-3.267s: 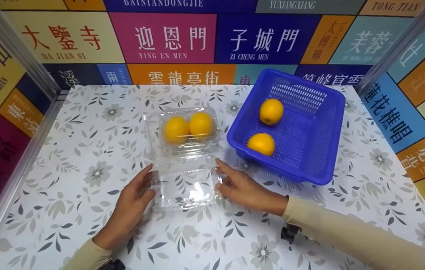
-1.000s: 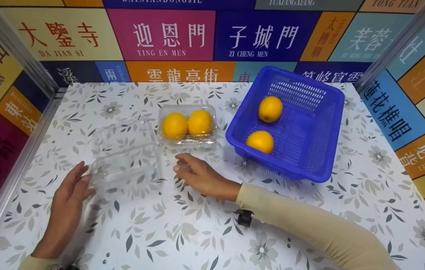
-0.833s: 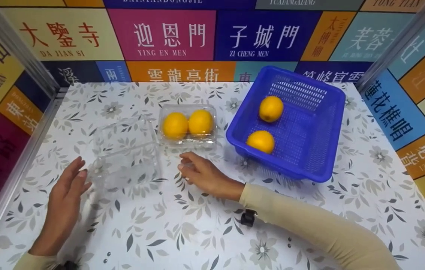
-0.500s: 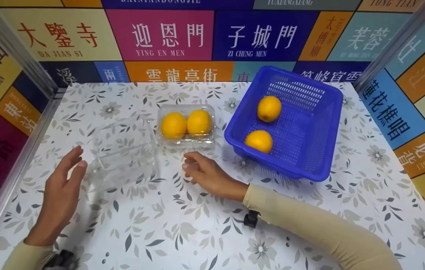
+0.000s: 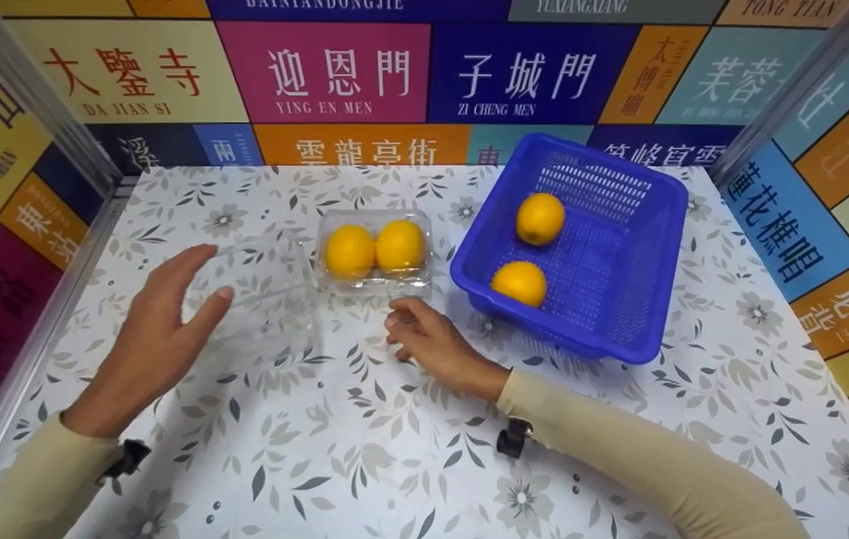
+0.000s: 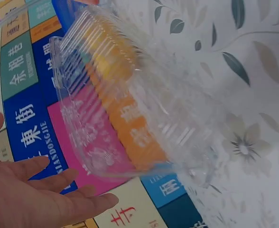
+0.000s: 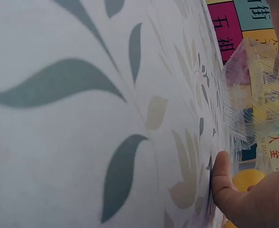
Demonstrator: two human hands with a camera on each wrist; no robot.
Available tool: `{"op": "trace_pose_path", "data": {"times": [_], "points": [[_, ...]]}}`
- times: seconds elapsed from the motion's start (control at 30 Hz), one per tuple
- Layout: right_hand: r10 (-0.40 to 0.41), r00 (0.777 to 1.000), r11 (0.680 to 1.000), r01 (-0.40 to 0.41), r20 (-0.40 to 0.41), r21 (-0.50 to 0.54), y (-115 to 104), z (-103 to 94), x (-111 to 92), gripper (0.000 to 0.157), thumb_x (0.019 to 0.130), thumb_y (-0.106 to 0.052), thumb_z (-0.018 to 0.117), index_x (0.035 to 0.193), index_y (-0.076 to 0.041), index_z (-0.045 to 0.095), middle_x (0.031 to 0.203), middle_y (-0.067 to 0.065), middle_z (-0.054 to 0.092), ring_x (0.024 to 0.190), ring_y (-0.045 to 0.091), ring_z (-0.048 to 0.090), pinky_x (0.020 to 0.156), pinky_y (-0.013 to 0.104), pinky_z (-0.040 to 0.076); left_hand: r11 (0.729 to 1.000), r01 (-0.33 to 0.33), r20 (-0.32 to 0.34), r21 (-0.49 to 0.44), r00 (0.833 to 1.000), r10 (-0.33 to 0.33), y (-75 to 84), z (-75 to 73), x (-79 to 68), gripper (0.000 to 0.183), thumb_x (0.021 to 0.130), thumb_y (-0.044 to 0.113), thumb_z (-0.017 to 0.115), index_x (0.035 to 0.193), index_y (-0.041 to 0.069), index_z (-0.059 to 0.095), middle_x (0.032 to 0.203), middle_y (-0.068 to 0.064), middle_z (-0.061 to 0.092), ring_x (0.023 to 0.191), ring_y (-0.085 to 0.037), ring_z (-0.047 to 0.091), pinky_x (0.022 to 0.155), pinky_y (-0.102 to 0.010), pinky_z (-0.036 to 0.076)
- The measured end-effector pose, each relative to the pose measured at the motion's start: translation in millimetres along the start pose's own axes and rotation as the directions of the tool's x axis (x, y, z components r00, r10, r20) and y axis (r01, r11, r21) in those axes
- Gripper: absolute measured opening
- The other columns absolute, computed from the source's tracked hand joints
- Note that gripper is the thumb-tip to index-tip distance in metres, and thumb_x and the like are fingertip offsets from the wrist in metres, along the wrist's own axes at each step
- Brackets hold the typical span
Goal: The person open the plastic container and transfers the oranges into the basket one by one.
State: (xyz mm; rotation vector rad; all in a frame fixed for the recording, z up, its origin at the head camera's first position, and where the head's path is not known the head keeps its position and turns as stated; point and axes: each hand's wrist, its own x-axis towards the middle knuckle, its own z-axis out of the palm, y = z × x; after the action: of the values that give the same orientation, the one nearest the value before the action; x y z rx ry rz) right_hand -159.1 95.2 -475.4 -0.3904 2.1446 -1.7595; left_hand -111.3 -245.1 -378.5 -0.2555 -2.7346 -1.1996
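Hovering at the left edge of an unfolded clear plastic clamshell container point(image 5: 282, 293), the left hand point(image 5: 159, 329) angles forward, its fingers extended and its thumb spread wide of them; the left wrist view shows a gap between the fingertips and the plastic. The right hand point(image 5: 432, 340) is low over the white leaf-patterned tablecloth point(image 5: 394, 479), near the front of a closed clear plastic clamshell container point(image 5: 411, 283), its fingers loosely bent and narrowly spaced; whether they touch the cloth I cannot tell. The unfolded container is see-through, ribbed and glossy, its two halves lying on the cloth left of the closed one. There are two containers, one blue perforated plastic basket point(image 5: 641, 299) at the right, and four round yellow-orange fruits: two side by side inside the closed container point(image 5: 350, 252) and two apart in the basket point(image 5: 540, 218).
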Motion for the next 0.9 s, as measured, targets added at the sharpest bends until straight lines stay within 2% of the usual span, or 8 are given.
{"op": "trace_pose_path", "data": {"times": [0.2, 0.33, 0.43, 0.57, 0.73, 0.9], "points": [[0.077, 0.993, 0.989, -0.064, -0.094, 0.136, 1, -0.8, 5, 0.044, 0.112, -0.010, 0.059, 0.150, 0.010, 0.051, 0.128, 0.027, 0.064, 0.112, 0.042, 0.071, 0.086, 0.039, 0.066, 0.995, -0.066, 0.089, 0.078, 0.994, 0.059, 14.8, 12.1, 19.3, 0.069, 0.111, 0.032, 0.065, 0.168, 0.001, 0.041, 0.172, -0.025, 0.038, 0.160, -0.048, 0.030, 0.128, -0.071, 0.024], [0.129, 0.984, 0.965, -0.097, -0.121, 0.242, 0, -2.1, 8, 0.045, 0.109, -0.007, 0.059, 0.149, 0.011, 0.050, 0.126, 0.027, 0.063, 0.103, 0.034, 0.071, 0.080, 0.032, 0.065, 0.987, -0.110, 0.155, 0.117, 0.984, 0.091, 23.3, 20.3, 33.6, 0.068, 0.111, 0.031, 0.065, 0.167, 0.001, 0.041, 0.171, -0.026, 0.038, 0.158, -0.047, 0.032, 0.128, -0.068, 0.026], [0.141, 0.982, 0.949, -0.099, -0.125, 0.299, -1, -3.6, 9, 0.045, 0.108, -0.007, 0.059, 0.148, 0.012, 0.049, 0.125, 0.027, 0.062, 0.097, 0.027, 0.071, 0.075, 0.029, 0.063, 0.981, -0.111, 0.205, 0.160, 0.976, 0.077, 30.1, 26.0, 44.7, 0.068, 0.110, 0.032, 0.064, 0.168, 0.003, 0.041, 0.172, -0.025, 0.036, 0.158, -0.045, 0.033, 0.129, -0.067, 0.027], [0.141, 0.981, 0.941, -0.090, -0.134, 0.325, -1, -7.0, 12, 0.042, 0.109, -0.007, 0.059, 0.146, 0.012, 0.050, 0.121, 0.029, 0.065, 0.092, 0.024, 0.072, 0.075, 0.028, 0.063, 0.969, -0.112, 0.265, 0.221, 0.963, 0.051, 38.4, 32.0, 58.1, 0.068, 0.110, 0.034, 0.062, 0.167, 0.002, 0.043, 0.172, -0.026, 0.037, 0.159, -0.045, 0.033, 0.129, -0.066, 0.028], [0.155, 0.976, 0.927, -0.090, -0.153, 0.365, -2, -8.6, 16, 0.036, 0.110, -0.004, 0.058, 0.141, 0.014, 0.051, 0.115, 0.027, 0.068, 0.086, 0.022, 0.073, 0.072, 0.027, 0.063, 0.942, -0.169, 0.312, 0.289, 0.947, 0.074, 41.5, 39.8, 72.0, 0.065, 0.108, 0.031, 0.066, 0.162, -0.001, 0.049, 0.167, -0.027, 0.044, 0.156, -0.046, 0.039, 0.128, -0.065, 0.032], [0.243, 0.957, 0.879, -0.148, -0.158, 0.453, 0, -9.1, 20, 0.034, 0.110, -0.004, 0.060, 0.139, 0.012, 0.051, 0.117, 0.022, 0.066, 0.088, 0.023, 0.074, 0.076, 0.031, 0.066, 0.902, -0.205, 0.370, 0.379, 0.928, 0.055, 45.7, 51.3, 88.2, 0.065, 0.104, 0.029, 0.071, 0.160, 0.001, 0.054, 0.164, -0.025, 0.050, 0.153, -0.045, 0.043, 0.128, -0.063, 0.033]]}}
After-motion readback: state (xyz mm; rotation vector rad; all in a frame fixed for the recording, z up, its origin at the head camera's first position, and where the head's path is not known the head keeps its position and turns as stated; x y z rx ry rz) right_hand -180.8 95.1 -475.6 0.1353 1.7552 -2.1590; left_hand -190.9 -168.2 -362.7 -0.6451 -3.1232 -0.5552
